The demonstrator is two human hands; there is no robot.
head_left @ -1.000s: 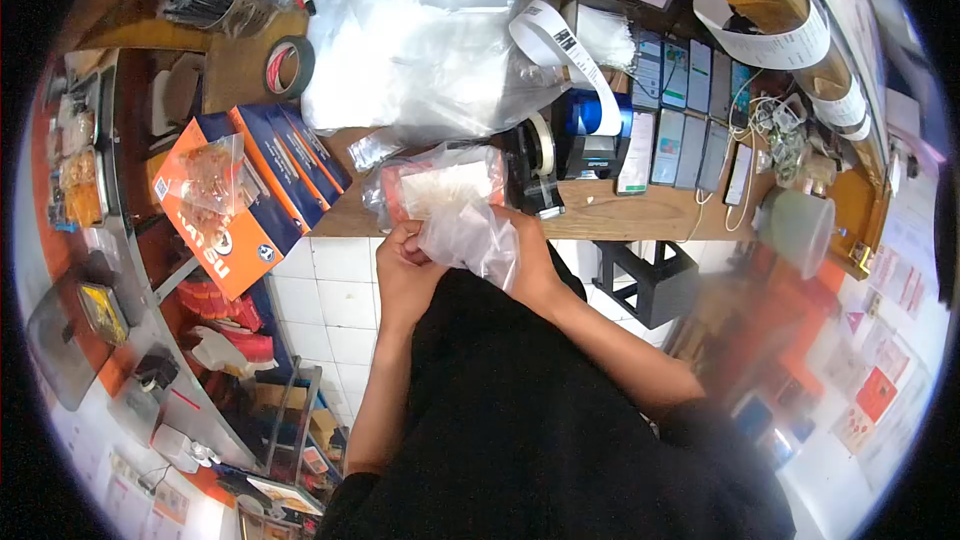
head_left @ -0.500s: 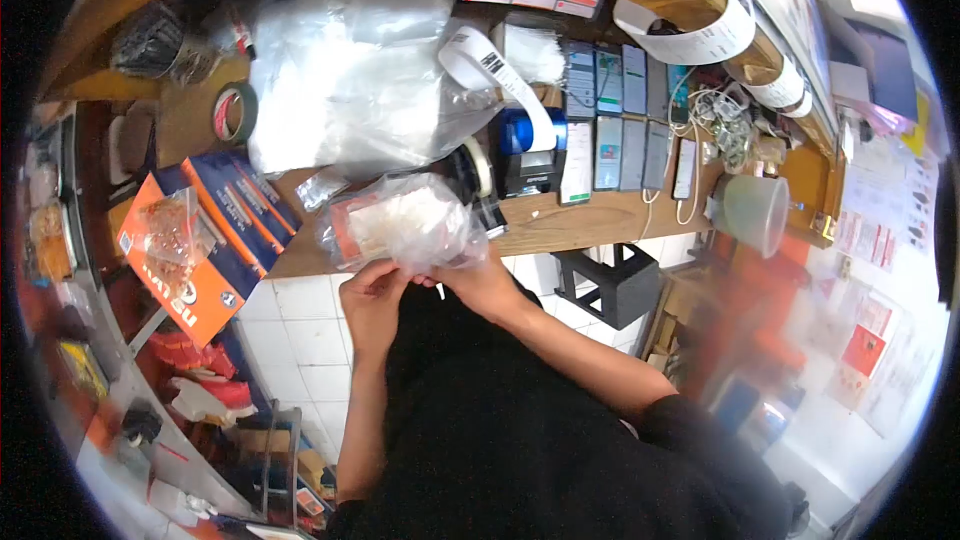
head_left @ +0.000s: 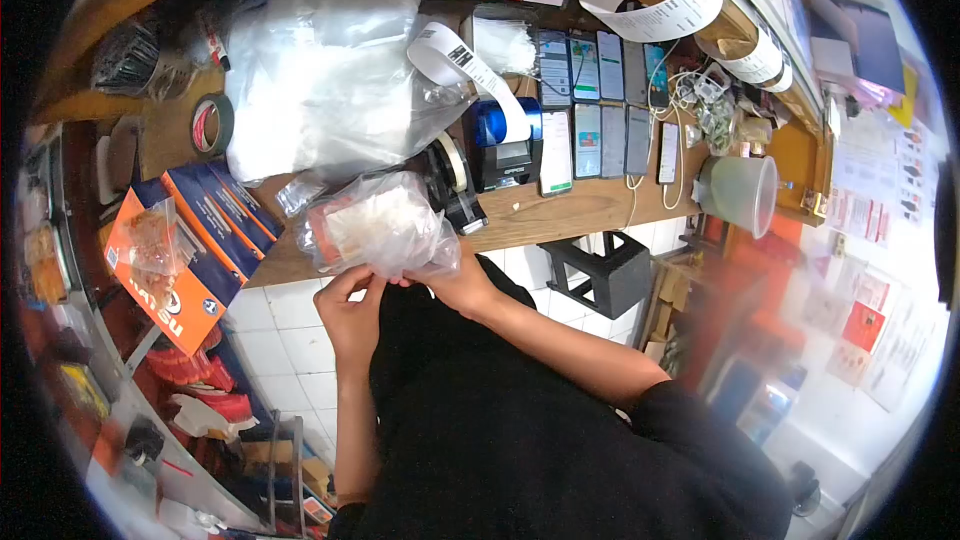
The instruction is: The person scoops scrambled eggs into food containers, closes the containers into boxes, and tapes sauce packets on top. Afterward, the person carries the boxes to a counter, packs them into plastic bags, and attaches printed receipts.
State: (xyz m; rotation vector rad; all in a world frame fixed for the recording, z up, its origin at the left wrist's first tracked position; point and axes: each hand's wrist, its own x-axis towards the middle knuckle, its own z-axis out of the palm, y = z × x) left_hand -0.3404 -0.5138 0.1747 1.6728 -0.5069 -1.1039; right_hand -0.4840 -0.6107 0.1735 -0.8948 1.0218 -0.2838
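Note:
A clear plastic bag (head_left: 385, 225) with pale and reddish contents rests at the front edge of the wooden counter, its near end in both hands. My left hand (head_left: 352, 312) pinches that end between thumb and fingers. Close beside it, my right hand (head_left: 455, 285) is closed on the bag's right side, its fingers partly covered by the plastic. Just beyond the bag stand a black tape dispenser (head_left: 455, 180) and a blue-and-black label printer (head_left: 508, 140) with a paper strip curling out. A small clear packet (head_left: 298, 195) lies to the bag's left.
A large stack of clear plastic bags (head_left: 320, 80) covers the back left, beside a tape roll (head_left: 212, 125). Several phones (head_left: 586, 140) lie in rows at right, near tangled cables (head_left: 690, 100) and a plastic tub (head_left: 738, 195). A black stool (head_left: 600, 275) stands below the counter.
The whole view has shifted slightly, so most things appear further left. Both hands keep hold of the plastic bag's near end, with little change in their grip.

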